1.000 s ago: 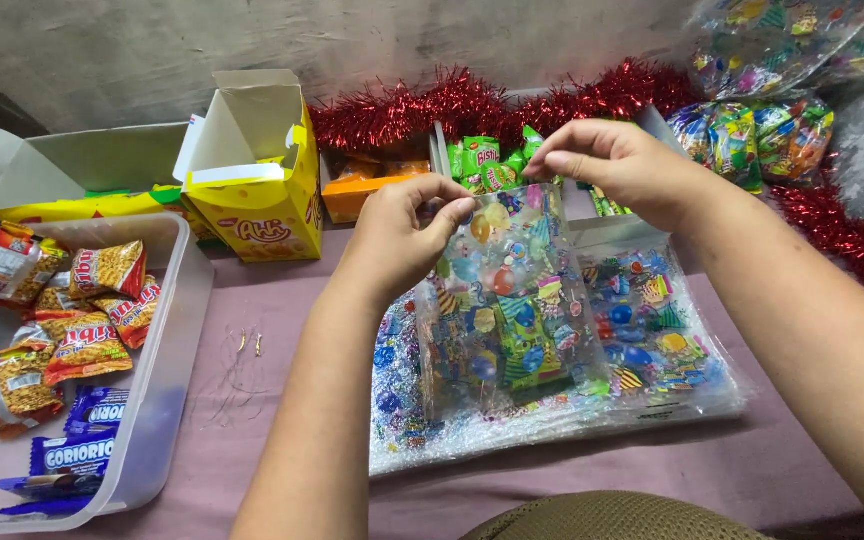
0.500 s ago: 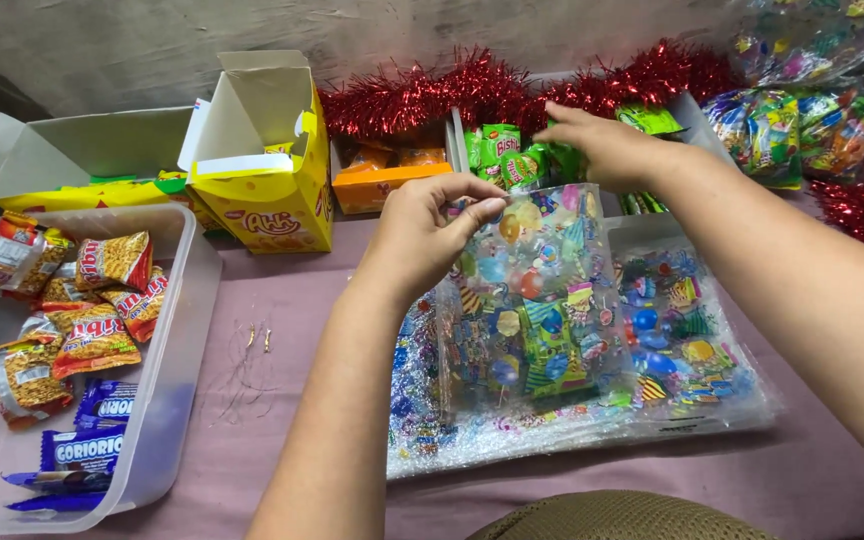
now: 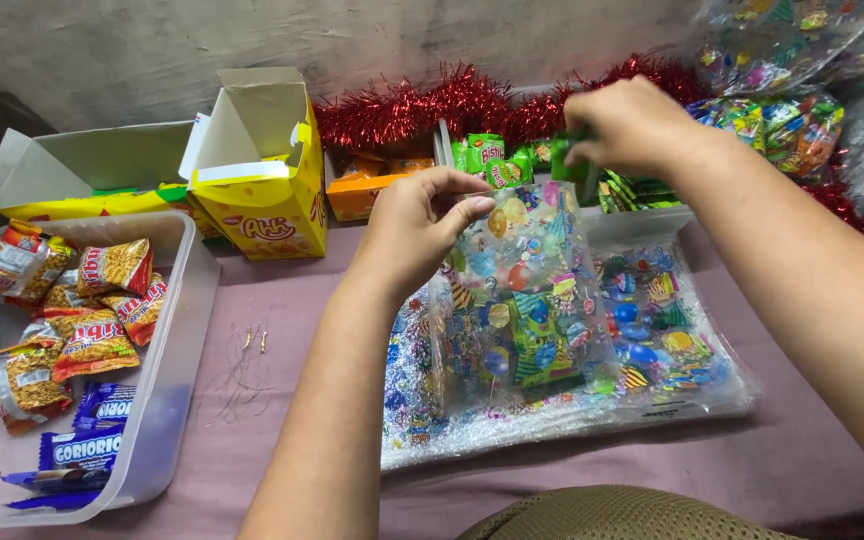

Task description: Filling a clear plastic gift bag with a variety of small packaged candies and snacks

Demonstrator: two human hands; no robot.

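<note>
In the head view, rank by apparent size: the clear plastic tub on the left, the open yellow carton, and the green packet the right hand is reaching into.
1. clear plastic tub, though it sits nearest the camera, which inflates it.
2. open yellow carton.
3. green packet, beside the right hand, smallest by far.

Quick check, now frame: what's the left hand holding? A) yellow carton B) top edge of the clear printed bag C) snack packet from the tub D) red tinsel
B: the left hand pinches the top edge of the clear printed bag, held upright over the stack of bags; the yellow carton and the plastic tub sit untouched to its left.
</note>
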